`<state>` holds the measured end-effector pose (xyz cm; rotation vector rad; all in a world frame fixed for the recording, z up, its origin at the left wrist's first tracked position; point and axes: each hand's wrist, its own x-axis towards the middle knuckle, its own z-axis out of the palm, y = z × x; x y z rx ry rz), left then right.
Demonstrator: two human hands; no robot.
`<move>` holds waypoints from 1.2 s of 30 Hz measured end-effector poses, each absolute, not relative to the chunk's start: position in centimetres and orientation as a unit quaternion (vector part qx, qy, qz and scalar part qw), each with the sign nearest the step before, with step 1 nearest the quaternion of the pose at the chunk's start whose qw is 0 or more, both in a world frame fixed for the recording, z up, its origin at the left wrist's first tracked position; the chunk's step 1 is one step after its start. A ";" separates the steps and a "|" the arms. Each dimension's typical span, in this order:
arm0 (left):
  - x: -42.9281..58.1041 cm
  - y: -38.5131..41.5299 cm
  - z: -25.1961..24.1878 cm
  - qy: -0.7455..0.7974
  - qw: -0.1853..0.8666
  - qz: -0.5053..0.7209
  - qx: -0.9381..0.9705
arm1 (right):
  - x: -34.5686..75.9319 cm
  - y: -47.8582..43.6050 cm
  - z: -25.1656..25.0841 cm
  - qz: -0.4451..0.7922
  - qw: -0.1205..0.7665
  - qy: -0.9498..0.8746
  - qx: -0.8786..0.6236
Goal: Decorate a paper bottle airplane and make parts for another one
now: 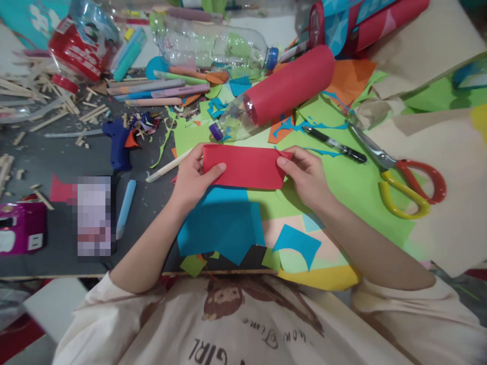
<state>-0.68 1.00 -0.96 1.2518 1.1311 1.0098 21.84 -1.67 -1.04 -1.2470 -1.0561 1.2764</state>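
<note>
A red sheet of paper (245, 166) is stretched between my two hands, bent over along its far edge. My left hand (196, 177) pinches its left end, thumb on top. At the right end my right hand (302, 175) grips the paper the same way, near a curled corner. Beneath and nearer to me lies a blue paper sheet (220, 223). Just beyond the held paper, a plastic bottle wrapped in red paper (291, 83) lies on its side, its purple cap (216, 132) pointing left.
Scissors with red and yellow handles (405, 187) and a black pen (337, 144) lie right. A blue glue gun (117, 144), light-blue marker (126, 209) and blurred phone (94, 217) are left. A clear bottle (216, 48), several markers and wooden sticks (57, 91) crowd the back.
</note>
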 end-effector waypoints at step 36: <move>-0.8 1.2 -0.9 0.489 0.543 0.405 0.549 | 22.4 -1.3 -1.2 0.515 0.487 -0.454 -0.541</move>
